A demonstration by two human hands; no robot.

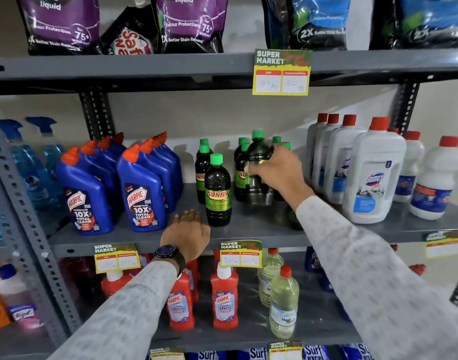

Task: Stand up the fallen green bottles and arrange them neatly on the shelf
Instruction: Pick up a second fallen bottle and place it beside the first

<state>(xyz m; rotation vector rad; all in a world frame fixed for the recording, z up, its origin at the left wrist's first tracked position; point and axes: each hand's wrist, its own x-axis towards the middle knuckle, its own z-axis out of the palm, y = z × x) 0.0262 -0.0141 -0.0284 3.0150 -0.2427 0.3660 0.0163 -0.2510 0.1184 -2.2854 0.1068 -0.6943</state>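
Several dark bottles with green caps stand on the middle grey shelf. One green-cap bottle labelled SUNNY stands alone at the front. My right hand is shut on another green-cap bottle, holding it upright among the group behind. Two more green-cap bottles stand to the left rear. A dark bottle shape lies low on the shelf under my right forearm, mostly hidden. My left hand rests on the shelf's front edge, fingers loosely curled, holding nothing.
Blue Harpic bottles stand left of the green group, white Domex bottles right. Blue spray bottles stand at far left. Price tags hang on the shelf edge. Red bottles fill the shelf below, pouches above.
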